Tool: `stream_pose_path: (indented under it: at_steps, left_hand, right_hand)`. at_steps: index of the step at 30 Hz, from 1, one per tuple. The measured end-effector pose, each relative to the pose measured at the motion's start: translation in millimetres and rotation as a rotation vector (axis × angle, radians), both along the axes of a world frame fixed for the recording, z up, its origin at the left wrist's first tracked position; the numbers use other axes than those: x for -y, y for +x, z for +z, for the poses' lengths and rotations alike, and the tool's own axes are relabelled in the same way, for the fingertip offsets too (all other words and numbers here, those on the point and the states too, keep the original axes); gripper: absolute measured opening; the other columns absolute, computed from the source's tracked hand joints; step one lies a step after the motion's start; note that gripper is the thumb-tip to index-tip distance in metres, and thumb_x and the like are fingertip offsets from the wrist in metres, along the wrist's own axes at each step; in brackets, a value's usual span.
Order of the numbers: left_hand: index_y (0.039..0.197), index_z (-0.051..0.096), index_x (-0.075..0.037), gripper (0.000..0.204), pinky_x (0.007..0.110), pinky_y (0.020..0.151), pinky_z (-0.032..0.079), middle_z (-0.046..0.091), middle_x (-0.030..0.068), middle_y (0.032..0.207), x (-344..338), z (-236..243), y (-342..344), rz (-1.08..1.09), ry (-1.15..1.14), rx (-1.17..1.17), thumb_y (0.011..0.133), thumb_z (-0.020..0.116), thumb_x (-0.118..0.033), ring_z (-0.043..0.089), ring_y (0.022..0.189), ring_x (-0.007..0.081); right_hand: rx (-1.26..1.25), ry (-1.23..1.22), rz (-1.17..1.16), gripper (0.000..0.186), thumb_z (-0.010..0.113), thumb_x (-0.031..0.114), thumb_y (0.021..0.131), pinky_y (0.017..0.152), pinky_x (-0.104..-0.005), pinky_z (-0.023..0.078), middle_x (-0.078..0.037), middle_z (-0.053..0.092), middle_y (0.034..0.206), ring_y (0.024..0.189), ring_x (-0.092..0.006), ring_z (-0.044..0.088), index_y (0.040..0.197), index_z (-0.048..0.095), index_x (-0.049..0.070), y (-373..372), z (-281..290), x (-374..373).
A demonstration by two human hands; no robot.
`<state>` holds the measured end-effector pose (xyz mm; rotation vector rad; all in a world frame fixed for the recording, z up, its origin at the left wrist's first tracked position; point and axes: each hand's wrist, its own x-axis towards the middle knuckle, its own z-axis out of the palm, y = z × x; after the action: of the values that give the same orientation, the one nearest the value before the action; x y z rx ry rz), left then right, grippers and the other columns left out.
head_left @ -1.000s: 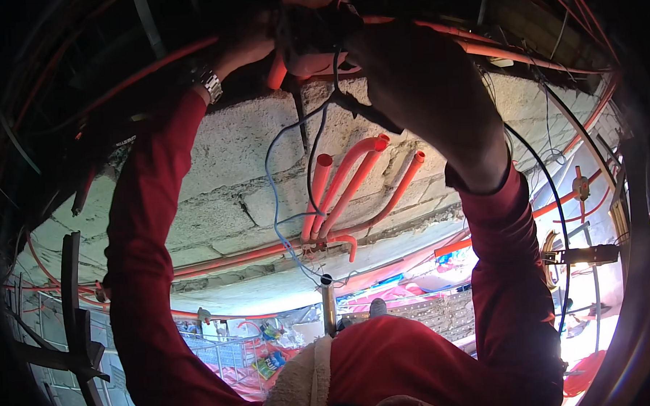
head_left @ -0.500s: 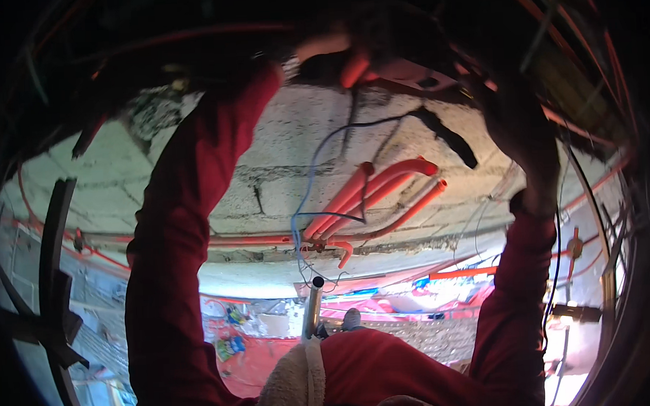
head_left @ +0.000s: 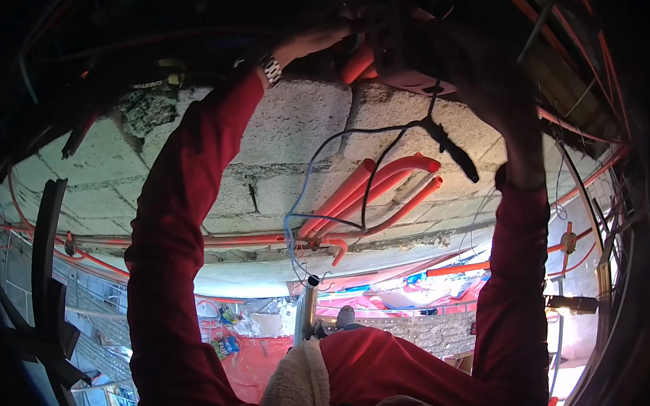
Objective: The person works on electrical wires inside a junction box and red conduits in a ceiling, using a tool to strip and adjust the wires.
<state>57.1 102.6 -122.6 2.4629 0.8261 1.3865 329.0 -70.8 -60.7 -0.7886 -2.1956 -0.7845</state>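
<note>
Both my arms are raised to the dark area at the top. My left hand (head_left: 311, 44), with a metal-banded watch (head_left: 270, 70) at its wrist, reaches to a dark boxy thing (head_left: 405, 51) whose kind I cannot make out. Its fingertips are lost in shadow. A short orange pipe (head_left: 359, 62) sticks out beside that hand. My right hand (head_left: 499, 112) is on the other side of the boxy thing, very dark, its fingers hidden. Below it hangs a black cord with a thick tapered end (head_left: 453, 154).
Several orange conduit pipes (head_left: 382, 182) bend out from the pale block wall (head_left: 299, 117). Thin blue and black wires (head_left: 316, 160) loop across it. A metal tube (head_left: 306, 313) stands in front of me. Dark metal profiles (head_left: 47, 273) rise at the left; orange lines run at both sides.
My left hand has shifted slightly, and the watch now shows below the sleeve. The black cord has swung a little lower. The view has tilted slightly.
</note>
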Motion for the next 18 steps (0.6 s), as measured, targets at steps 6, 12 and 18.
stream_pose_path:
  at_steps: [6,12,18]
  left_hand:
    - [0.130,0.061,-0.003,0.033,0.040,0.094,0.051,0.069,0.0090,0.120,-36,5,-19,-0.206,0.190,0.096,0.104,0.060,-0.023,0.063,0.112,0.0240]
    - [0.114,0.064,-0.001,0.029,0.039,0.079,0.052,0.070,0.0088,0.100,13,16,-10,-0.006,0.322,0.027,0.105,0.059,-0.028,0.066,0.087,0.0236]
    - [0.115,0.064,-0.003,0.024,0.034,0.082,0.052,0.069,0.0077,0.103,-1,41,-38,0.156,0.209,-0.079,0.102,0.064,-0.024,0.067,0.095,0.0221]
  right_hand:
    - [0.033,0.070,0.053,0.042,0.069,0.010,0.087,0.072,-0.0425,0.059,-0.017,0.073,0.095,0.081,-0.0331,0.073,0.129,0.066,0.011,-5,1,-23]
    - [-0.102,0.002,0.090,0.040,0.066,0.013,0.098,0.078,-0.0409,0.056,-0.017,0.071,0.112,0.083,-0.0284,0.071,0.137,0.061,0.011,18,-16,30]
    - [-0.201,-0.408,-0.087,0.039,0.061,0.015,0.103,0.078,-0.0387,0.058,-0.014,0.073,0.101,0.087,-0.0260,0.073,0.142,0.059,0.011,25,-19,37]
